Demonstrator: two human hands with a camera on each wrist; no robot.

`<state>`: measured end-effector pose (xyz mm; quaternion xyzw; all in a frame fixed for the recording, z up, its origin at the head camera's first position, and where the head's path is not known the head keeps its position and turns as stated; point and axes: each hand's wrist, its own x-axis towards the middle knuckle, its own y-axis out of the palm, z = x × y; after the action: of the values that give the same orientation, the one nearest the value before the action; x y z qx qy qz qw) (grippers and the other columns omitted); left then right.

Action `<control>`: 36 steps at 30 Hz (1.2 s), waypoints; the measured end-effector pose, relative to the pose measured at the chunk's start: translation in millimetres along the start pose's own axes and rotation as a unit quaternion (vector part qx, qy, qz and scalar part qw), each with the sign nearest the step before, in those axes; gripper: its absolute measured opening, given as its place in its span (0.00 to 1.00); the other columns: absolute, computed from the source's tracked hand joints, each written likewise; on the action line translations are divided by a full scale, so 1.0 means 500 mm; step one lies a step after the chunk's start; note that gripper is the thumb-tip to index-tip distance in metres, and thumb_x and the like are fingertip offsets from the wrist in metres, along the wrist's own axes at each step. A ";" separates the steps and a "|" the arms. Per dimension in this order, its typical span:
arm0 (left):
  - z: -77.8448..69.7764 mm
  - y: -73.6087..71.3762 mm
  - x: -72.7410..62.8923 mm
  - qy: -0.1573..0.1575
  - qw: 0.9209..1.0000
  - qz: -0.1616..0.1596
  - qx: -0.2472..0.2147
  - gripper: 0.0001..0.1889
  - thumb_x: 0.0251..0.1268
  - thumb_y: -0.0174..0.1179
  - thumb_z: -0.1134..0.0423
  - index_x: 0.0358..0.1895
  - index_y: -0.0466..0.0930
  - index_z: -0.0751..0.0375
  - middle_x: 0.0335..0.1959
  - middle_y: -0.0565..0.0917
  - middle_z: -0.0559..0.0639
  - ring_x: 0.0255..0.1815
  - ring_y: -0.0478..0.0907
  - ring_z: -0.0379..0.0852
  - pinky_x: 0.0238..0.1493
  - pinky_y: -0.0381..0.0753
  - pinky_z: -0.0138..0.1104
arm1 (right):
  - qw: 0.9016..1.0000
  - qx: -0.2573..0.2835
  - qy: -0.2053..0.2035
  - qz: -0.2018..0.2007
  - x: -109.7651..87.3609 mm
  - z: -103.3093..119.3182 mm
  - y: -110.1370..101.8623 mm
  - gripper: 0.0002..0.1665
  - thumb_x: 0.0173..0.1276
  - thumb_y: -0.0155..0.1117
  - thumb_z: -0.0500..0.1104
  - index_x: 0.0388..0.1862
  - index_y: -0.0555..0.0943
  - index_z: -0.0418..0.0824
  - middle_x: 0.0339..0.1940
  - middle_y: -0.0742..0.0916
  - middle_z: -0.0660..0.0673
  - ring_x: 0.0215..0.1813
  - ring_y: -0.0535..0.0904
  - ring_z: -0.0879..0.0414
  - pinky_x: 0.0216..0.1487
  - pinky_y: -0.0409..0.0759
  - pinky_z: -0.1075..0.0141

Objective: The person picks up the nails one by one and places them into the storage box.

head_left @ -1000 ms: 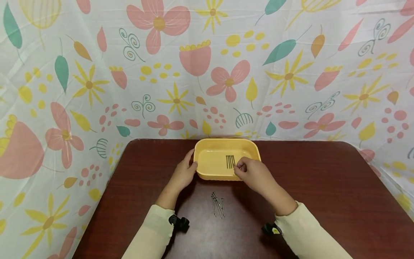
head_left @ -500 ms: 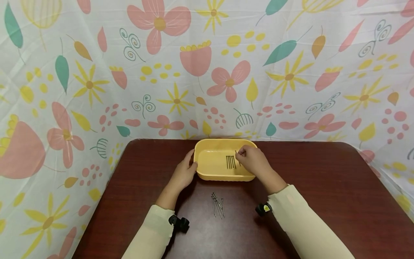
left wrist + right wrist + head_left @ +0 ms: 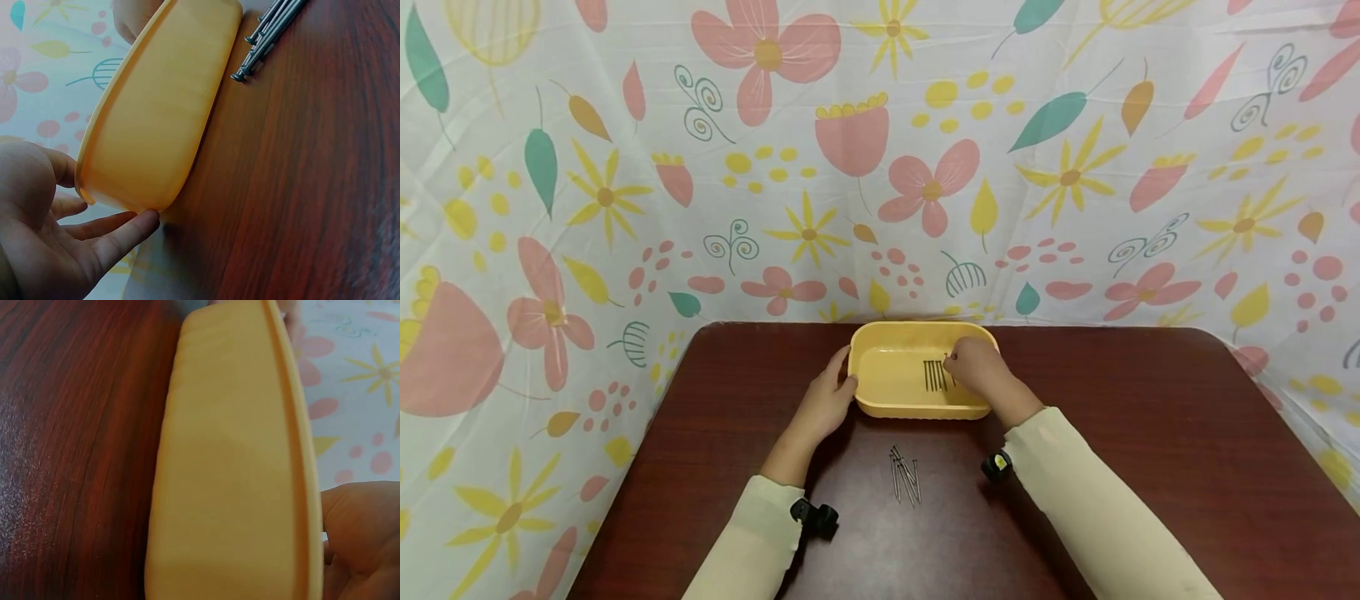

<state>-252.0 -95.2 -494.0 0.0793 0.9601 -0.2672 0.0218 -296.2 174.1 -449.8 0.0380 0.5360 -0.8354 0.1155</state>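
Note:
In the head view my left hand (image 3: pixel 826 402) holds the left end of a yellow plastic tray (image 3: pixel 917 411), with its thumb at the rim. In the left wrist view, fingertips (image 3: pixel 147 220) touch the tray's outer wall. My right hand (image 3: pixel 979 367) is inside the tray at its right side, pinching a nail (image 3: pixel 953 381) that is mostly hidden by the fingers. Just left of it, several nails (image 3: pixel 934 376) lie side by side in a row on the tray floor. The tray wall hides the right fingertips in the right wrist view.
A loose pile of several nails (image 3: pixel 906 477) lies on the dark wooden table (image 3: pixel 1150 450), in front of the tray. Behind the table hangs a floral cloth (image 3: pixel 925 125). Each sleeve carries a black wrist device (image 3: pixel 817 518).
My right hand has moved from the tray's near edge farther into the tray, bringing a nail to the right end of the row. The left hand stays at the tray's left end.

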 end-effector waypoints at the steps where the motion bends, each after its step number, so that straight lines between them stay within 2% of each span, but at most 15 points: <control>1: 0.000 0.000 0.000 0.000 1.000 0.000 -0.001 0.31 0.80 0.45 0.50 0.82 0.50 0.40 0.60 0.81 0.55 0.51 0.80 0.51 0.61 0.73 0.51 | 1.000 -0.010 0.001 0.006 0.003 0.001 0.001 0.31 0.72 0.54 0.41 0.06 0.63 0.48 0.07 0.64 0.54 0.12 0.57 0.60 0.18 0.58 0.69; 7: -0.002 -0.001 -0.001 -0.002 1.000 0.000 0.000 0.31 0.80 0.45 0.50 0.82 0.50 0.39 0.62 0.80 0.55 0.54 0.79 0.52 0.62 0.73 0.53 | 0.998 -0.018 0.032 0.047 0.022 0.002 0.010 0.25 0.72 0.50 0.38 0.11 0.68 0.44 0.09 0.71 0.50 0.13 0.67 0.58 0.19 0.67 0.68; 12: -0.002 -0.001 -0.001 -0.004 1.000 -0.001 0.000 0.31 0.80 0.45 0.50 0.82 0.50 0.39 0.68 0.76 0.56 0.59 0.77 0.54 0.65 0.71 0.54 | 0.997 -0.013 0.044 0.063 0.035 -0.001 0.018 0.20 0.71 0.47 0.34 0.17 0.69 0.42 0.10 0.70 0.49 0.12 0.65 0.58 0.16 0.67 0.69; 14: -0.001 -0.001 -0.002 -0.003 1.000 -0.002 0.000 0.31 0.80 0.45 0.50 0.82 0.50 0.39 0.69 0.75 0.56 0.59 0.76 0.55 0.66 0.70 0.53 | 0.997 -0.014 0.050 0.062 0.038 -0.002 0.023 0.18 0.70 0.47 0.33 0.18 0.69 0.42 0.11 0.69 0.49 0.12 0.64 0.58 0.16 0.65 0.69; 22: -0.004 -0.002 -0.002 -0.002 1.000 0.001 0.000 0.32 0.80 0.45 0.50 0.82 0.50 0.41 0.63 0.79 0.55 0.49 0.80 0.50 0.60 0.73 0.50 | 0.996 -0.026 0.062 0.063 0.043 -0.004 0.028 0.15 0.68 0.48 0.32 0.20 0.67 0.42 0.13 0.67 0.48 0.14 0.58 0.57 0.16 0.60 0.68; 28: -0.004 -0.002 -0.001 -0.002 1.000 0.005 0.000 0.32 0.80 0.45 0.51 0.82 0.49 0.41 0.52 0.83 0.54 0.41 0.80 0.48 0.54 0.75 0.47 | 0.996 -0.026 0.067 0.053 0.050 -0.014 0.036 0.15 0.68 0.51 0.34 0.20 0.67 0.42 0.15 0.69 0.47 0.15 0.62 0.55 0.17 0.62 0.68; 32: -0.004 -0.003 -0.001 -0.001 1.000 0.002 0.001 0.31 0.80 0.45 0.51 0.82 0.50 0.41 0.56 0.82 0.54 0.46 0.80 0.49 0.57 0.74 0.48 | 0.996 -0.031 0.065 0.044 0.050 -0.016 0.040 0.17 0.68 0.53 0.36 0.18 0.69 0.42 0.15 0.73 0.46 0.16 0.68 0.54 0.17 0.66 0.68; 36: -0.003 -0.003 -0.002 -0.002 1.000 0.001 0.004 0.32 0.80 0.46 0.51 0.82 0.50 0.41 0.62 0.79 0.55 0.51 0.78 0.52 0.61 0.73 0.50 | 0.996 -0.033 0.067 0.047 0.049 -0.017 0.041 0.17 0.69 0.53 0.37 0.18 0.69 0.42 0.16 0.74 0.45 0.16 0.70 0.53 0.18 0.67 0.67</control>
<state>-251.2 -95.7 -491.8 0.0793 0.9589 -0.2716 0.0239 -315.6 169.8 -476.2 0.1150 0.5676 -0.8064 0.1193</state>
